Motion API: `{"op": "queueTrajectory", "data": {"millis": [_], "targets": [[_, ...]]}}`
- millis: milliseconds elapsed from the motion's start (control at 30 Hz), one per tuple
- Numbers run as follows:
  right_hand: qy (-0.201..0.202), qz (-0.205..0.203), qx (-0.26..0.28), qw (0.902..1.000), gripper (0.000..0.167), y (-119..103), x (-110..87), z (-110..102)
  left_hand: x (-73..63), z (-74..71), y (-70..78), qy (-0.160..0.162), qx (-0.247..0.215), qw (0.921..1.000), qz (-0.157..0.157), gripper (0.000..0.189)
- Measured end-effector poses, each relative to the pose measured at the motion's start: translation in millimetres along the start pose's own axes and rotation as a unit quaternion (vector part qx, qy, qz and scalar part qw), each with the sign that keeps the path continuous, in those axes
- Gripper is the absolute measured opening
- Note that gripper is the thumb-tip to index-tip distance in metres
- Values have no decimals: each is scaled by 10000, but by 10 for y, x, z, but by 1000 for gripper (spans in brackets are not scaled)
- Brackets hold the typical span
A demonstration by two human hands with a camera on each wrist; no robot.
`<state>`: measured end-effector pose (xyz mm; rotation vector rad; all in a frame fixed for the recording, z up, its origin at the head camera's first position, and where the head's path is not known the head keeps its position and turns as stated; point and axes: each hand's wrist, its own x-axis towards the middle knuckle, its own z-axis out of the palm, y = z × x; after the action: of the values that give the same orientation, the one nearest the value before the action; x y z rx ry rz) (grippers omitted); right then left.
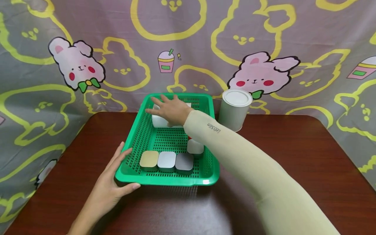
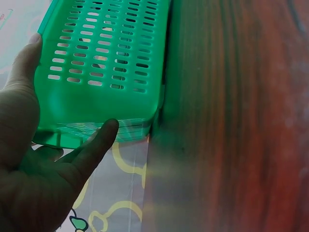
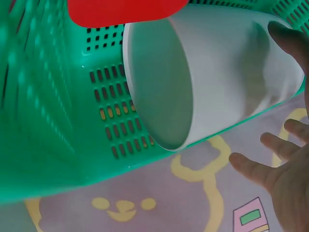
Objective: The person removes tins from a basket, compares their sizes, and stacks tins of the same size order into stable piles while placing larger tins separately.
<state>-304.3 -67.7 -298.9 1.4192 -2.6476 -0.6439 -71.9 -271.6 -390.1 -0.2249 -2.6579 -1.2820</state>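
Note:
My left hand [image 1: 110, 179] holds the front left corner of a green plastic basket [image 1: 167, 180], thumb at the front rim and fingers along the left side. In the left wrist view, the basket's slotted wall [image 2: 96, 104] lies between thumb and fingers. My right hand [image 1: 173, 111] is spread over a white tapered cup [image 3: 231, 63], which lies on its side at the basket's back. The right thumb overlaps the cup in the right wrist view, while the other fingers are extended beyond it.
Beige, white and grey square-topped tins [image 1: 166, 159] line the basket's front. Another white-topped tin [image 1: 195, 146] sits by its right wall, near a red item [image 3: 125, 9]. A tall lidded white can [image 1: 235, 111] stands behind right on the brown table [image 1: 293, 156]. Patterned cloth [image 1: 194, 42] hangs behind.

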Motion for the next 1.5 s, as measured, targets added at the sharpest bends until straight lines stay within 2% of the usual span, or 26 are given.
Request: {"op": "queueTrajectory", "data": {"millis": [233,500,900,1167,1500], "targets": [[-172,53,260,9995,97,-29,11,68,-1,-1,8,-19,-23,10000,-3,100],[-189,78,-68,9998,98,-56,26,138,7,-7,19,-57,-54,10000,15,101],[-65,219,-169,9996,104,-71,110,287,7,-18,3,-76,-75,9999,-15,100],[-75,316,-367,9988,98,-116,90,296,8,-22,-10,-89,-60,9999,-33,100],[-25,314,-350,9989,93,-153,102,276,-19,-40,-17,-74,-45,10000,-17,101]]}}
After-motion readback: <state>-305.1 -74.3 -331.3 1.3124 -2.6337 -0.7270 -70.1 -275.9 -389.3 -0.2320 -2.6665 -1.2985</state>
